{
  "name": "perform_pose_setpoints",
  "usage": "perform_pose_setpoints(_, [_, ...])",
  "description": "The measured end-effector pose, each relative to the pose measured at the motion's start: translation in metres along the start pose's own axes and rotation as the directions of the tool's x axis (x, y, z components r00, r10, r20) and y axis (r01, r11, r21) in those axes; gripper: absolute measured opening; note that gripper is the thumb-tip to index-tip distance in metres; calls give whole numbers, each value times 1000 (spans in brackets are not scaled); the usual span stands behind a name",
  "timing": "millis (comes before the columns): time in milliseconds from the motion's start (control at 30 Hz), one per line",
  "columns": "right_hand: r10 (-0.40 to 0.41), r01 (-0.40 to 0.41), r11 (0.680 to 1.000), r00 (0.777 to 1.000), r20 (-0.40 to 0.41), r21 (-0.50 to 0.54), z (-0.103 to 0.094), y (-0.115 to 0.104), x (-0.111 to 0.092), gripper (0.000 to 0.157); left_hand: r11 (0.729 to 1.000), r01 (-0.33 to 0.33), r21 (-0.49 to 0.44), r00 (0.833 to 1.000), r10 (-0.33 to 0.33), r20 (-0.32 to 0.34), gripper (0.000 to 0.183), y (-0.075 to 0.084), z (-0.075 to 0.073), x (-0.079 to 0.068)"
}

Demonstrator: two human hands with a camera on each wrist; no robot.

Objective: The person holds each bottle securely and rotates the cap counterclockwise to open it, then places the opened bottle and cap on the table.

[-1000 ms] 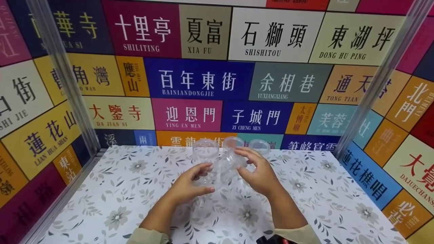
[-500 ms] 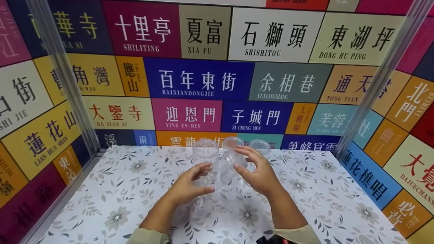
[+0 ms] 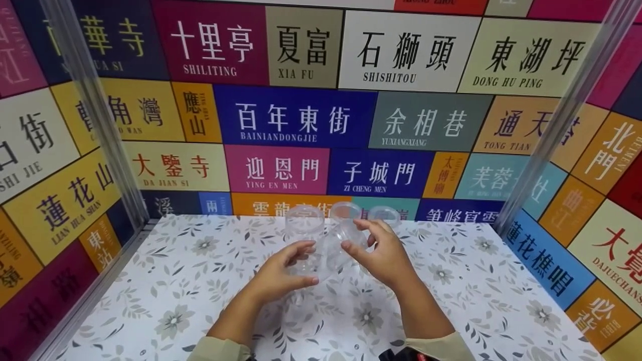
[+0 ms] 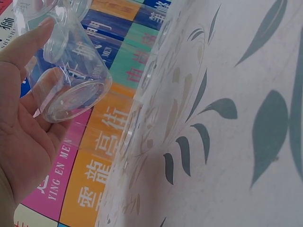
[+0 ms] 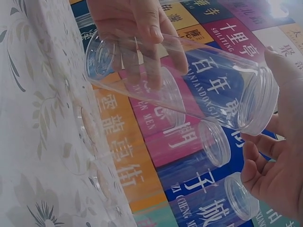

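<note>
A clear plastic jar [image 5: 189,90] is held tilted between both hands, its clear threaded mouth end [image 5: 260,101] pointing up and to the right. My left hand [image 3: 283,268] grips the lower body, thumb on one side and fingers round the other. In the left wrist view the round base of the jar [image 4: 75,99] shows beside those fingers. My right hand [image 3: 383,253] holds the mouth end between thumb and curled fingers. At that end I cannot tell whether a lid is on.
Several more clear jars stand behind the hands at the table's back edge: one at left [image 3: 304,228], one in the middle [image 3: 345,210], one at right [image 3: 385,215]. A flower-patterned cover lies on the table [image 3: 175,321]. Walls of coloured sign panels [image 3: 296,118] enclose the back and sides.
The right thumb has slid left across the jar's mouth end while its fingers have drawn back to the right, a turning motion. The left hand has stayed in place.
</note>
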State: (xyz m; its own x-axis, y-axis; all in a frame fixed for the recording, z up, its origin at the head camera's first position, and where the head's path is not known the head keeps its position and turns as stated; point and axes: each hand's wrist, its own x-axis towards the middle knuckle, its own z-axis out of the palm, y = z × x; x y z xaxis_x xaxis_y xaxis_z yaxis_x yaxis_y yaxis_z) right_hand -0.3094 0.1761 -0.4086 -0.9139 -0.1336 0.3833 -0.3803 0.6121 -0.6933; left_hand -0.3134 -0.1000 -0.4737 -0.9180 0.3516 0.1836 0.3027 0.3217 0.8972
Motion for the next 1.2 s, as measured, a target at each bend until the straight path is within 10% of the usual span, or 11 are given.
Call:
perform_pose_setpoints(833, [-136, 130, 983, 990, 36, 131, -2, 1, -3, 57, 1000, 6, 4, 1000, -6, -13, 76, -1, 1, 1])
perform_pose_setpoints(1200, [-56, 56, 997, 998, 1, 47, 0, 3, 0, 62, 1000, -7, 8, 1000, 7, -8, 78, -2, 2, 1])
